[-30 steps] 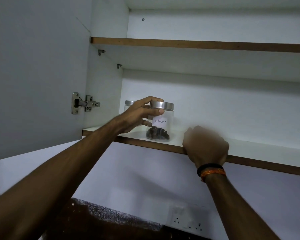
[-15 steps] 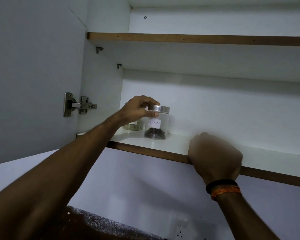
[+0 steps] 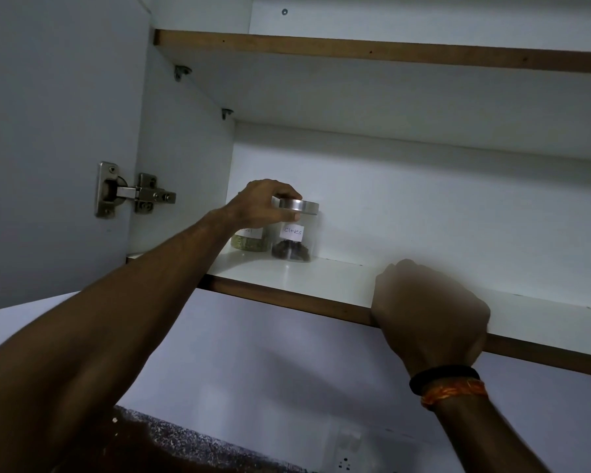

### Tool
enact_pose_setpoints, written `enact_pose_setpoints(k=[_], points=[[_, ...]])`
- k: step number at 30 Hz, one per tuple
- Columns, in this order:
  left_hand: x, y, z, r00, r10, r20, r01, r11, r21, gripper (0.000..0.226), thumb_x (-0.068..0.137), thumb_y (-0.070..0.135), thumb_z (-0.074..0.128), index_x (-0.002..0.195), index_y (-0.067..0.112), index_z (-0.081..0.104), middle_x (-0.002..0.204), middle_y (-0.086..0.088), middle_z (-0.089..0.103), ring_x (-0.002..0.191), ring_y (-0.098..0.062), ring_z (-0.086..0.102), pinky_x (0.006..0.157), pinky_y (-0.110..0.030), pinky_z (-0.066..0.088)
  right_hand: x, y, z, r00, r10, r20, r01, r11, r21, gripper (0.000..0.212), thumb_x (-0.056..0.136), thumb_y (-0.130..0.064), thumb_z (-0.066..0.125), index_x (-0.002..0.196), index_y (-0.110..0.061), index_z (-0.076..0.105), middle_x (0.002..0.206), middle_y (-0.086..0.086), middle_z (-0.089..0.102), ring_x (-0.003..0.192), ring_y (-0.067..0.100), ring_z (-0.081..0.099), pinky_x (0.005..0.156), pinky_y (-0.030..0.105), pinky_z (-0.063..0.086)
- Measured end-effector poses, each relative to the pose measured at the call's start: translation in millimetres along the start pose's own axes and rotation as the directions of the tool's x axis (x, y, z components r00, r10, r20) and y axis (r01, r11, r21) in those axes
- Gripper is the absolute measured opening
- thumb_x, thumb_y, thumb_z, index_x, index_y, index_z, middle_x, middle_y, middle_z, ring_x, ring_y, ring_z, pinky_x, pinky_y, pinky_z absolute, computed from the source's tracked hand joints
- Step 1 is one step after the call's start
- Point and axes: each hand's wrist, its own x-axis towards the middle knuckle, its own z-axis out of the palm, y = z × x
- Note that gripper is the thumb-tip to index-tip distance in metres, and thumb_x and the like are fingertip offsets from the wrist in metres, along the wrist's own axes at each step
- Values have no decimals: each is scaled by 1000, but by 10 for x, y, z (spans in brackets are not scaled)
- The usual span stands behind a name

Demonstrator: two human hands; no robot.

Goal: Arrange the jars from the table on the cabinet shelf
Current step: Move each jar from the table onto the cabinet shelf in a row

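Cloves jar stands deep on the cabinet shelf, centre frame, beside another jar. Left hand pinches its steel lid, likely seating it. Right hand curls over the shelf edge, probably for balance.

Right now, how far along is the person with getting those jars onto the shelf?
One clear jar with greenish contents already stands at the back of the white lower shelf. The left hand grips the steel-lidded clear jar labelled cloves, set beside it. The right hand rests on the shelf's edge. The table is out of view.
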Motion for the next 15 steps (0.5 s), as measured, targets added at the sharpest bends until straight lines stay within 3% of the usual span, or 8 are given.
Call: enact_pose_setpoints(k=[6,15], points=[[30,44,-19,999,6,36,-9,996,89,38,90,31,72,124,14,68,119,-5,70,107,-22,60,93,-39,50,2,-4,-2,1000,-12,-8,12,1000,-1,42,90,-34,41,57,-16,60,46,0,52,45,14,30,57,15,6],[41,35,15,998,-38,41,31,988,154,36,92,29,68,124,13,67,115,-7,69,102,-22,60,85,-32,47,2,11,31,999,-25,-34,24,1000,-15,39,89,-33,45,56,-18,58,46,-1,50,46,14,30,57,15,7]])
